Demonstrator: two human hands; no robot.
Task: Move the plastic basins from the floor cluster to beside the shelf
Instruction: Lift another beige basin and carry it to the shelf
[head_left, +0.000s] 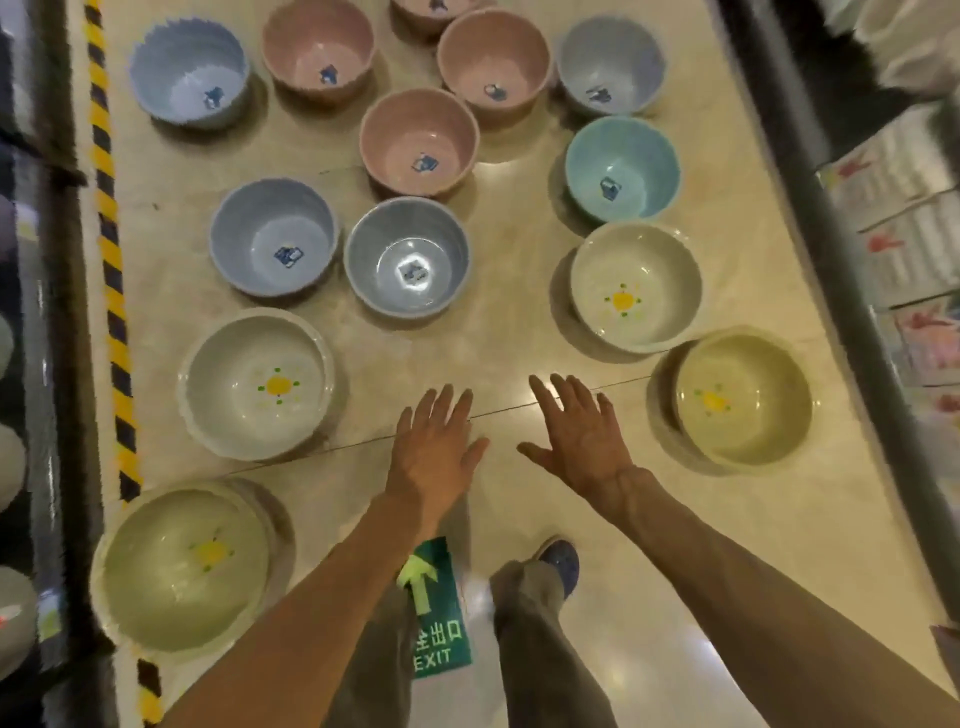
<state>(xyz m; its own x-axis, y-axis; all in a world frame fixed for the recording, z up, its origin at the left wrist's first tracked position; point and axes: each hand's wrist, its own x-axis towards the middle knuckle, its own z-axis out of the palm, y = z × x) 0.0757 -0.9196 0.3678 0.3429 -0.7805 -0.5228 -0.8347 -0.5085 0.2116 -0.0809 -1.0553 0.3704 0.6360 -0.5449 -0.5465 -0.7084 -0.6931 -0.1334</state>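
Both hands are reaching out over the floor with fingers straight and spread, each grip released and grasping nothing: the left hand (434, 447) is hovering beside the right hand (576, 436), over a bare patch of the tiled floor (498, 332) in the middle of the cluster. The plastic basins are sitting upright all around them. A pale basin with a yellow flower (255, 383) is lying at nine o'clock from the left hand, a yellow-green basin (184, 566) at seven o'clock, a cream-yellow basin (744, 399) at three o'clock from the right hand, and another pale flowered basin (636, 287) at one o'clock. Further out, toward twelve o'clock, blue basins (406, 257), pink basins (418, 143) and a turquoise basin (622, 169) are standing apart from one another. A shelf (904, 171) is running along the three o'clock edge. The basins are probably light, stiff and smooth, so taking hold at the rim, thumb inside and fingers outside, looks soundest.
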